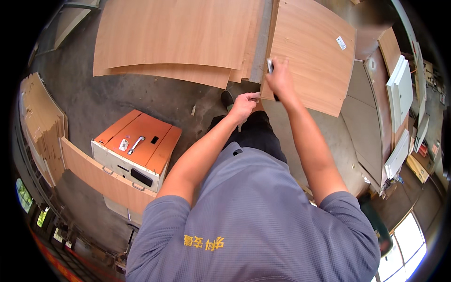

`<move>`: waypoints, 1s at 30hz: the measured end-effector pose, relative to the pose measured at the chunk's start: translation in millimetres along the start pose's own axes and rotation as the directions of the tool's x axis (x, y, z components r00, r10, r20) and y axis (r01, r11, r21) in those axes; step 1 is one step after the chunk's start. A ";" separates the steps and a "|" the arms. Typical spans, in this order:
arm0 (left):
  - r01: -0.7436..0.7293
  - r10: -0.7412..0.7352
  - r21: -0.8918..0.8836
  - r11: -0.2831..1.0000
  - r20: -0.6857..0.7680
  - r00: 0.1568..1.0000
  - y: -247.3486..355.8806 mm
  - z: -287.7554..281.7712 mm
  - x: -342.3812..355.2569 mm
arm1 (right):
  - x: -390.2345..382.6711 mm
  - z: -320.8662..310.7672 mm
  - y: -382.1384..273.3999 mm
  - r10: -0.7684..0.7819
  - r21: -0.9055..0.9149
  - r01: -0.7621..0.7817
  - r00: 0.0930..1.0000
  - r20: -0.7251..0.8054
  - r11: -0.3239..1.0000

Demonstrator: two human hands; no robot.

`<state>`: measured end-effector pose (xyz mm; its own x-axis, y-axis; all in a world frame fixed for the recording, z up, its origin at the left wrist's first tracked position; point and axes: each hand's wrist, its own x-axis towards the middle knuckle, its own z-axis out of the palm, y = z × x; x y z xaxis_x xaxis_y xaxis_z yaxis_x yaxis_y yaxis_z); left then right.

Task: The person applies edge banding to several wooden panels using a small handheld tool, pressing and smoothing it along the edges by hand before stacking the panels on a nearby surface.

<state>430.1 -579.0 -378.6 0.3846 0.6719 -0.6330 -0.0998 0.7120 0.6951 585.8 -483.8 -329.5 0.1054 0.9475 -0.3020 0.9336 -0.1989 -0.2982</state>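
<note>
My right hand is closed round a hand tool with a shiny metal end. A dark part of it shows below the fist; its exact kind is unclear. That hand is over the left edge of a light wood-grain panel, which has a small white label. My left hand has its fingers pinched together at the panel's near left corner. Whatever lies between those fingertips is too small to make out.
Larger wood-grain panels lie stacked to the left. An orange-topped box with a phone-like object stands lower left, beside a long board. More boards lean at far left; white panels stand right.
</note>
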 end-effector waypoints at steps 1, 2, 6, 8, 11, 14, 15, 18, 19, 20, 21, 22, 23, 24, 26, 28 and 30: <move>-0.012 0.011 0.076 0.997 0.018 1.000 5.1 7.7 -0.9 | 50.0 -12.2 16.1 0.012 0.061 -0.017 0.997 0.077 0.998; -0.017 0.015 0.080 0.997 0.028 1.000 1.4 12.3 -3.9 | 91.3 -31.8 26.5 0.010 0.124 -0.030 0.987 0.160 0.992; -0.428 0.613 0.818 0.385 0.120 0.781 15.8 30.5 -32.6 | 126.5 -120.5 25.5 0.101 0.620 -0.079 0.995 0.000 0.780; -0.448 0.590 0.874 0.188 0.264 0.763 18.7 43.6 -35.4 | 95.3 -148.1 31.8 0.080 0.639 0.012 0.990 -0.115 0.769; -0.375 0.495 0.925 0.064 0.297 0.817 19.0 65.5 4.2 | 20.9 -140.7 99.4 0.035 0.518 0.062 0.984 -0.176 0.853; -0.166 0.543 0.986 -0.018 0.149 0.827 55.8 69.6 75.3 | -82.4 -107.5 169.2 0.074 0.497 -0.050 0.997 -0.030 0.866; -0.129 0.547 0.991 -0.017 0.118 0.829 72.7 69.7 102.6 | -116.1 -103.5 187.9 0.084 0.507 -0.064 0.996 -0.017 0.860; -0.020 0.598 1.000 -0.006 0.019 0.801 130.1 68.6 190.9 | -208.2 -104.1 255.3 0.285 0.532 -0.348 0.938 0.199 0.772; 0.006 0.620 1.000 0.026 -0.021 0.785 149.5 64.9 220.3 | -235.4 -109.2 272.8 0.298 0.507 -0.341 0.940 0.167 0.791; 0.021 0.642 0.998 0.055 -0.051 0.765 170.2 63.6 249.1 | -262.9 -114.2 293.4 0.346 0.494 -0.388 0.921 0.178 0.778; 0.063 0.617 0.997 0.036 -0.072 0.783 186.5 60.9 271.3 | -285.0 -115.4 311.3 0.392 0.479 -0.439 0.898 0.201 0.760; 0.094 0.599 0.995 0.015 -0.084 0.796 207.4 64.2 291.0 | -309.1 -123.4 322.4 0.439 0.509 -0.483 0.873 0.215 0.712; 0.154 0.642 0.988 -0.031 -0.098 0.761 225.9 65.4 309.1 | -323.6 -133.0 331.8 0.486 0.537 -0.526 0.843 0.229 0.659; 0.211 0.676 0.975 -0.072 -0.108 0.729 235.4 78.6 325.7 | -328.4 -139.0 344.5 0.505 0.546 -0.534 0.835 0.220 0.645; 0.220 0.690 0.973 -0.071 -0.111 0.715 228.2 133.9 347.3 | -357.5 -150.0 366.3 0.590 0.505 -0.593 0.785 0.189 0.627; 0.105 0.703 0.980 -0.167 0.044 0.710 193.3 201.8 351.3 | -361.7 -155.1 396.9 0.626 0.556 -0.592 0.764 0.156 0.583; -0.244 0.584 0.921 -0.304 0.382 0.716 120.5 302.2 319.2 | -346.5 -163.3 415.7 0.592 0.619 -0.497 0.804 0.064 0.608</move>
<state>818.1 -340.4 -393.8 0.5676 0.8191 0.0831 0.7819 -0.5679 0.2571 993.3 -853.8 -200.9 0.6152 0.6275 -0.4772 0.3036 -0.7472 -0.5912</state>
